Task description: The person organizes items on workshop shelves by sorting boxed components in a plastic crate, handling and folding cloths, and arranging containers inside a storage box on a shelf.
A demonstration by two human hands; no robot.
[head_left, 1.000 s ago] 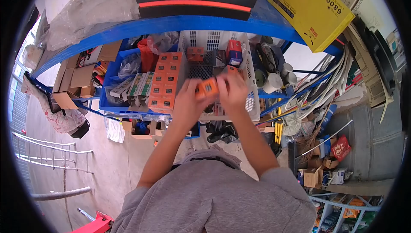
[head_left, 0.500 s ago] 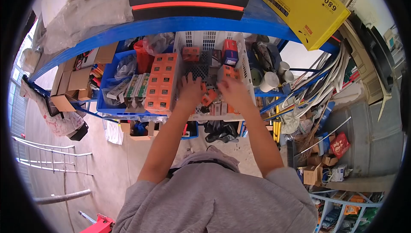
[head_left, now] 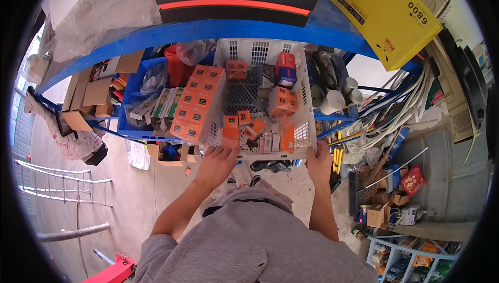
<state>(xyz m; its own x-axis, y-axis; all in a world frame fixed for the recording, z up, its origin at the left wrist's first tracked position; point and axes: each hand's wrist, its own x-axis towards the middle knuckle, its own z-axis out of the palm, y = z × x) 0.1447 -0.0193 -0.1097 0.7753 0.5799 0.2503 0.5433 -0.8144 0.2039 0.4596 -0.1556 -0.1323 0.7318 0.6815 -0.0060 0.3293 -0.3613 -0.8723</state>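
Observation:
A white plastic basket (head_left: 306, 121) sits on the shelf before me, its front edge toward my body. My left hand (head_left: 218, 163) is closed on the front left corner, fingers curled at the rim. At the front right corner, my right hand (head_left: 319, 162) grips the basket with the thumb on top. Small orange boxes (head_left: 244, 118) lie loosely inside near the front. Further back are an orange wrapped pack (head_left: 283, 101), a red-and-blue box (head_left: 286, 68) and another orange pack (head_left: 236, 69). A tall wrapped stack of orange boxes (head_left: 197, 103) leans against the basket's left side.
A blue bin (head_left: 127, 121) with bags and boxes stands left. White cups (head_left: 331, 102) and hanging cables (head_left: 400, 103) are at right. Overhead runs a blue shelf beam (head_left: 208, 30) carrying a yellow box (head_left: 387, 17). A small orange piece (head_left: 187, 171) shows below the shelf.
Both hands have left the boxes inside and moved to the basket's front corners. The basket now sits closer to me, and the orange stack beside it tilts more.

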